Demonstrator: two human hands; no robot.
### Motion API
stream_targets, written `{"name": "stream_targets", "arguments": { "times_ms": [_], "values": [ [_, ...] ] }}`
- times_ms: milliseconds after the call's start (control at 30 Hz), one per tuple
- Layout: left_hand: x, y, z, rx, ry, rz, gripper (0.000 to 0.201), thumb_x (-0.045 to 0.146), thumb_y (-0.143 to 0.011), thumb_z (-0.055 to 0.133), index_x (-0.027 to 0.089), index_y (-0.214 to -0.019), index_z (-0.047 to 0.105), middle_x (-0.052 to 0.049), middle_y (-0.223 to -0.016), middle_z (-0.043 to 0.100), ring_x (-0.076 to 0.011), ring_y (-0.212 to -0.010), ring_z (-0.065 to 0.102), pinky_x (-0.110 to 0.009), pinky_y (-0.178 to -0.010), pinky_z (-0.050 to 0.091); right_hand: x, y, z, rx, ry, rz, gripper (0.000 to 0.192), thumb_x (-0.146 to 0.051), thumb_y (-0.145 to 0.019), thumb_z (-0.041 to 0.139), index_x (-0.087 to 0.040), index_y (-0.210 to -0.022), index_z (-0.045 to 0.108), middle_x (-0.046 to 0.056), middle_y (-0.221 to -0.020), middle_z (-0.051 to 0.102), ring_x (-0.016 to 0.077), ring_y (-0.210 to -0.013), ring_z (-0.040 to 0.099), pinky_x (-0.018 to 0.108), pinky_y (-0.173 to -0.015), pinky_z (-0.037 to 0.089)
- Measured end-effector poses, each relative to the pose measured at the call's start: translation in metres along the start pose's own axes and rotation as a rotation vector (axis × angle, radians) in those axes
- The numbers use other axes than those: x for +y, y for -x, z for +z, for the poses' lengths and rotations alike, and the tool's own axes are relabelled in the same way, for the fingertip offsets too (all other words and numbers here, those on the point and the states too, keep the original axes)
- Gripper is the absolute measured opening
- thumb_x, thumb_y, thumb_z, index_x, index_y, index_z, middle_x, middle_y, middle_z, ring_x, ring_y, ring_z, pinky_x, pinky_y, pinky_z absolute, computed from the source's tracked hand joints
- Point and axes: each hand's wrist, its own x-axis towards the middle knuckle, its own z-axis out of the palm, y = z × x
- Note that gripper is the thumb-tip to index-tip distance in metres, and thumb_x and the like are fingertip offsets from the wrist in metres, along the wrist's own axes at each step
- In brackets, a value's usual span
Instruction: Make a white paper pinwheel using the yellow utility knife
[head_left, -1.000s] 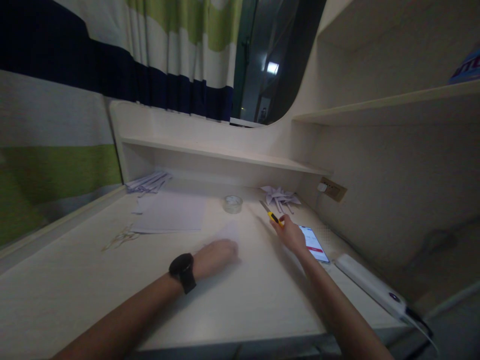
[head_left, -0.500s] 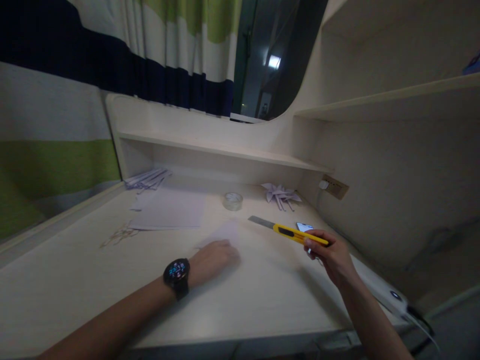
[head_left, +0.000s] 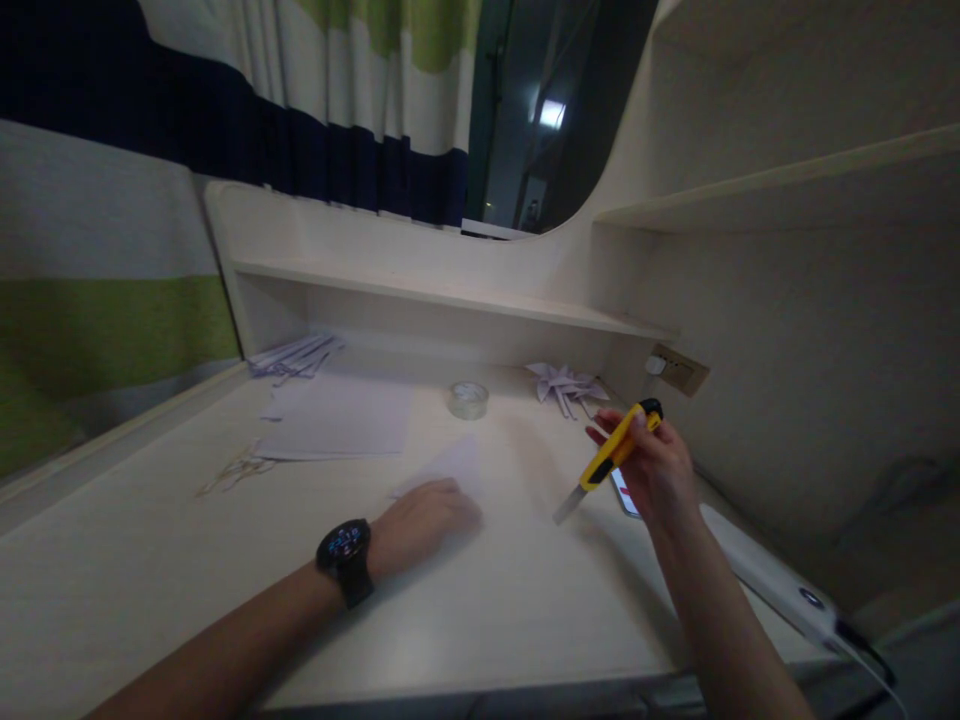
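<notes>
Right hand (head_left: 660, 475) closed round yellow knife (head_left: 611, 458), held above desk (head_left: 487, 600), blade angled down-left toward paper (head_left: 450, 467). Left hand (head_left: 424, 520) flat, pinning paper's near edge at desk centre. Best practice: keep pinning fingers clear of blade line, cut shallow, draw slowly.

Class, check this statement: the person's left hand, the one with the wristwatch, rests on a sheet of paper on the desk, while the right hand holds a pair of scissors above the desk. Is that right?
Not quite. The right hand holds a yellow utility knife, blade angled down, not scissors. The head view shows it. The left hand with the wristwatch does rest on a sheet of paper on the desk.
</notes>
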Motion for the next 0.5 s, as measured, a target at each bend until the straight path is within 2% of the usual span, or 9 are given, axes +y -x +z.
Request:
{"name": "stream_targets", "arguments": {
  "times_ms": [33,133,200,267,400,500],
  "values": [
    [0.001,0.000,-0.001,-0.002,-0.007,-0.002,0.029,0.025,-0.096,0.035,0.020,-0.100,0.063,-0.005,-0.101,0.066,-0.0166,-0.093,0.055,-0.032,-0.086,0.040,0.001,-0.002,0.008,-0.020,-0.050,0.009,0.029,-0.035,-0.068,0.076,-0.022,-0.086,0.058,0.003,-0.080,0.068,0.0190,-0.077,0.065,0.031,-0.063,0.053],
    [0.003,0.000,-0.001,-0.003,-0.038,-0.026,0.028,0.025,-0.096,0.037,0.020,-0.097,0.064,-0.005,-0.096,0.067,-0.0173,-0.091,0.055,-0.032,-0.083,0.041,0.004,-0.006,0.034,-0.030,-0.242,0.045,0.024,-0.034,-0.070,0.073,-0.023,-0.084,0.056,-0.004,-0.061,0.060,0.0107,-0.057,0.057,0.025,-0.057,0.050],
    [0.004,0.000,-0.001,-0.004,-0.049,-0.049,0.028,0.023,-0.095,0.037,0.020,-0.095,0.064,-0.005,-0.092,0.067,-0.0174,-0.088,0.055,-0.031,-0.081,0.042,0.010,-0.007,0.050,-0.048,-0.346,0.157,0.023,-0.033,-0.069,0.072,-0.020,-0.077,0.055,-0.007,-0.052,0.051,0.0075,-0.047,0.049,0.020,-0.049,0.045],
    [0.004,0.000,0.000,-0.008,-0.052,-0.064,0.027,0.022,-0.095,0.038,0.019,-0.092,0.064,-0.005,-0.087,0.067,-0.0176,-0.085,0.055,-0.030,-0.078,0.042,0.020,-0.004,0.063,-0.002,-0.360,0.215,0.024,-0.030,-0.068,0.072,-0.019,-0.067,0.050,-0.008,-0.046,0.045,0.0058,-0.040,0.041,0.019,-0.044,0.040],
    [0.003,0.001,0.002,-0.019,-0.045,-0.078,0.025,0.022,-0.094,0.040,0.019,-0.089,0.064,-0.005,-0.083,0.066,-0.0176,-0.083,0.055,-0.030,-0.076,0.042,0.037,0.007,0.074,0.138,-0.328,0.252,0.030,-0.025,-0.065,0.071,-0.019,-0.058,0.042,-0.010,-0.041,0.036,0.0060,-0.037,0.036,0.020,-0.043,0.039],
    [0.003,0.000,0.003,-0.018,-0.041,-0.096,0.026,0.022,-0.094,0.039,0.020,-0.089,0.064,-0.005,-0.082,0.066,-0.0175,-0.083,0.054,-0.030,-0.076,0.042,0.039,0.014,0.074,0.144,-0.332,0.241,0.031,-0.019,-0.062,0.069,-0.019,-0.057,0.038,-0.010,-0.040,0.033,0.0054,-0.036,0.032,0.019,-0.041,0.035]
  ]
}}
